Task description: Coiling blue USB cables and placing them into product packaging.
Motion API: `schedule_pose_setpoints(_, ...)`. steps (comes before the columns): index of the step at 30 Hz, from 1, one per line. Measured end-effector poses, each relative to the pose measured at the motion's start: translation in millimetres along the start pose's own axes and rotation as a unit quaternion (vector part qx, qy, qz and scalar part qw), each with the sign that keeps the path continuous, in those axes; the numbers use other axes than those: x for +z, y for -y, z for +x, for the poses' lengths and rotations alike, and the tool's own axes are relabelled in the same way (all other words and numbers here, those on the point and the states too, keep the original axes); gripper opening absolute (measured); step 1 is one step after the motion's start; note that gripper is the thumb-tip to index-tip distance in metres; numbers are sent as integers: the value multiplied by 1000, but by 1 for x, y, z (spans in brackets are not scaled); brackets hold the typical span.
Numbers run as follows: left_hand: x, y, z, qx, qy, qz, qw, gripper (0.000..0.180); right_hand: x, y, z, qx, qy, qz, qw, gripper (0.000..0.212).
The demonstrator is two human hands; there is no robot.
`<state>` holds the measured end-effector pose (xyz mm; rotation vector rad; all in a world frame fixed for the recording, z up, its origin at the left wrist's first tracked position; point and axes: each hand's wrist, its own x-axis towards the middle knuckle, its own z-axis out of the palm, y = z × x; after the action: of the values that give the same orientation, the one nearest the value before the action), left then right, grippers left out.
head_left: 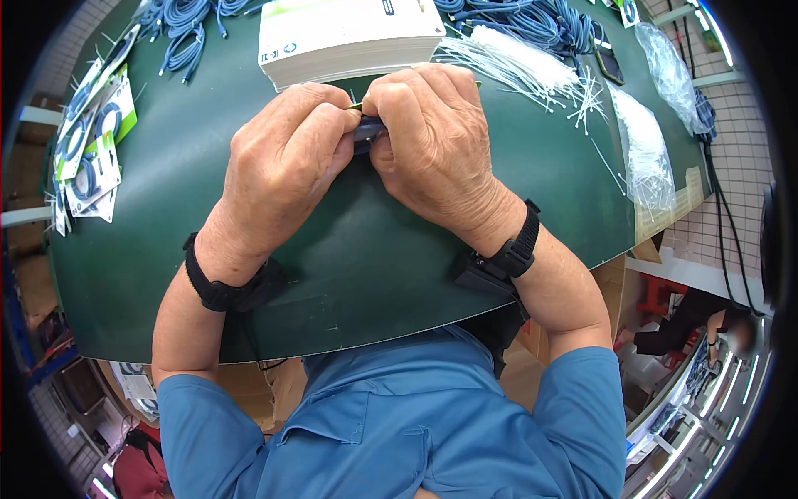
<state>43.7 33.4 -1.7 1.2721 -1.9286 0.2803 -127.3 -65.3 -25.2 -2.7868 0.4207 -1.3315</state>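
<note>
My left hand (287, 162) and my right hand (436, 141) meet in the upper middle, both closed with fingertips pinching. Between them is a dark blue coiled cable (366, 135), mostly covered by my fingers. A thin green-edged card (356, 106) shows just above the coil, seen nearly edge-on. Whether a tie runs through card and coil is hidden. Directly beyond my hands stands a thick stack of white cards (353, 62). White cable ties (524, 66) lie in a loose heap past my right hand.
Finished-looking carded cables (91, 158) pile up at the table's left edge. Blue cable bundles (187, 29) lie at the far side. A clear bag of cable ties (644, 158) and a dark phone-like object (608, 58) are at right. Another person (686, 324) works at lower right.
</note>
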Motion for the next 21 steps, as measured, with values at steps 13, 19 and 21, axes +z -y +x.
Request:
schedule_pose_setpoints(13,0,1,3,-20,1,-7,1000,24,-36,-22,9,-9,10,76,997,32)
schedule_pose_setpoints(19,-1,-2,10,-30,2,-28,999,23,-52,-79,6,89,-108,27,990,25)
schedule_pose_setpoints(21,-3,-7,12,-22,3,-36,999,23,-61,-102,2,183,-32,7,983,19)
